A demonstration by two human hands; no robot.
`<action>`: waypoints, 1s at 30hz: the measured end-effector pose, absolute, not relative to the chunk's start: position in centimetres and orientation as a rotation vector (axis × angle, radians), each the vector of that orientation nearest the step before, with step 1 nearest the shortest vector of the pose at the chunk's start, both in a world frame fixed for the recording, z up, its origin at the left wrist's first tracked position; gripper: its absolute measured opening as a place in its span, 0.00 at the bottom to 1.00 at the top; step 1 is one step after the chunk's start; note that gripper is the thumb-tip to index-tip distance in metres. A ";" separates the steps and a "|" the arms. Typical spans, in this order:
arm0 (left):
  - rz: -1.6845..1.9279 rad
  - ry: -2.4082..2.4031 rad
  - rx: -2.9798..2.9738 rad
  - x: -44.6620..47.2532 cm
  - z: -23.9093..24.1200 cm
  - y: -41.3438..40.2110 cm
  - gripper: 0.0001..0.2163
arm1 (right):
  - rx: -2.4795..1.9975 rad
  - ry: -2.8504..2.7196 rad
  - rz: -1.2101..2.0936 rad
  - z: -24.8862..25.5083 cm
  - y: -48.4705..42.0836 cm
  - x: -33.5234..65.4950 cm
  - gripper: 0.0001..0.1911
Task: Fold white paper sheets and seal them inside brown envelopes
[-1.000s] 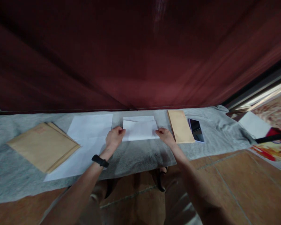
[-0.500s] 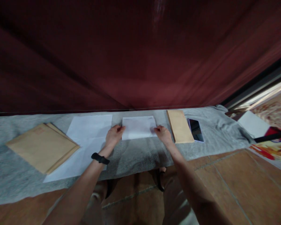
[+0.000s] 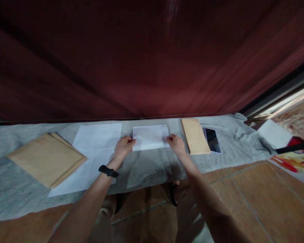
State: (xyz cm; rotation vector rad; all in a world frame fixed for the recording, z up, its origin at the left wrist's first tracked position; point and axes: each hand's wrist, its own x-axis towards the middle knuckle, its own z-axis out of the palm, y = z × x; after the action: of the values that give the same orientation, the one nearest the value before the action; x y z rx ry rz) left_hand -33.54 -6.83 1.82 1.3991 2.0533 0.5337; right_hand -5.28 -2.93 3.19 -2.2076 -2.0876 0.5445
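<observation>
A folded sheet of white paper (image 3: 151, 137) lies at the middle of the grey cloth, its long sides running left to right. My left hand (image 3: 124, 147) pinches its left edge between thumb and fingers. At the opposite edge, my right hand (image 3: 176, 143) has its fingers closed on the paper in the same way. Just left of my left hand are larger white sheets (image 3: 98, 136) with a crease across them. A stack of brown envelopes (image 3: 45, 158) partly covers these sheets. Right of my right hand lies another pile of brown envelopes (image 3: 196, 136).
A phone (image 3: 212, 140) with a purple edge touches the right-hand envelopes. The grey cloth (image 3: 240, 141) covers a long narrow surface against a dark red hanging (image 3: 152, 67). Tiled floor (image 3: 243, 195) shows in front, with a colourful printed bag (image 3: 295, 163) at the far right.
The folded paper's far edge looks flatter, its upper layer now lying closer to the layer beneath. Both hands keep their grip in nearly the same place.
</observation>
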 end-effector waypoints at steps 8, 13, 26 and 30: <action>0.380 2.175 1.464 -32.6 3.6 -7.1 0.12 | -2.243 -2.088 0.337 2.8 -3.2 -6.4 0.19; 0.326 2.200 1.457 -32.3 4.0 -7.0 0.13 | -2.234 -2.066 0.286 2.6 -3.5 -6.9 0.20; 0.238 2.189 1.453 -32.2 4.7 -6.6 0.16 | -2.104 -2.094 -0.027 1.7 -3.4 -7.2 0.15; 0.229 2.198 1.435 -32.1 4.7 -6.6 0.15 | -1.847 -2.122 0.013 1.2 -3.2 -7.6 0.17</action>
State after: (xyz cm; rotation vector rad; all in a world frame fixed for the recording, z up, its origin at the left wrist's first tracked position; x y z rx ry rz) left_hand -32.09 -6.60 4.71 1.4353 2.1984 0.2293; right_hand -7.61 -3.16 1.22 -1.8470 -2.1222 0.0130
